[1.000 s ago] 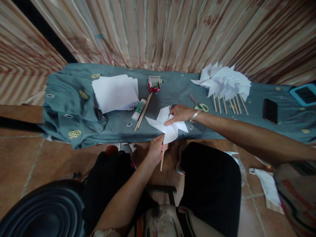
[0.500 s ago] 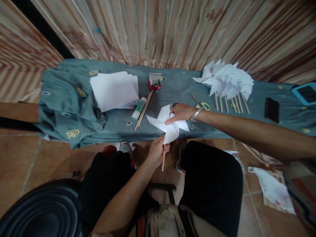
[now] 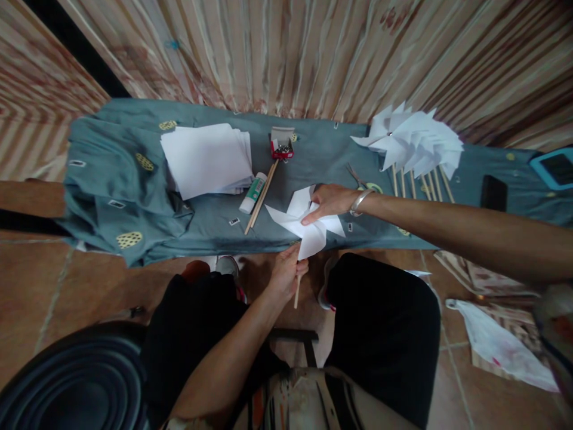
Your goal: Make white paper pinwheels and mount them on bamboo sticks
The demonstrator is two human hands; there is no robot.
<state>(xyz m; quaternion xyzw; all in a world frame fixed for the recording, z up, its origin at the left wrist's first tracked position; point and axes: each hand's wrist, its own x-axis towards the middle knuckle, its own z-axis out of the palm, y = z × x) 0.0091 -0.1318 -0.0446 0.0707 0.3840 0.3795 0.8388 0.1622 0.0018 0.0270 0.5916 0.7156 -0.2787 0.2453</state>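
A white paper pinwheel point(image 3: 312, 239) on a thin wooden stick point(image 3: 297, 291) is between my two hands, over the front edge of the covered table. My left hand point(image 3: 286, 272) is closed round the stick, just below the paper blades. From the right, my right hand point(image 3: 329, 202), with a silver bangle at the wrist, grips the pinwheel with the thumb pressed near its centre. Its other fingers are mostly hidden behind the paper. Left of the pinwheel lie loose wooden sticks point(image 3: 261, 197) and a green-and-white glue stick point(image 3: 253, 192).
A stack of white paper point(image 3: 208, 158) lies at the left. Behind the sticks stands an open red box of small metal pins point(image 3: 282, 146). Scissors point(image 3: 356, 176), a row of several finished pinwheels point(image 3: 418, 140), a dark phone point(image 3: 493, 193) and a blue-framed device point(image 3: 555, 168) are to the right.
Both hands keep the same hold on the pinwheel and its stick. The view has shifted slightly; my right forearm sits a little higher in the picture.
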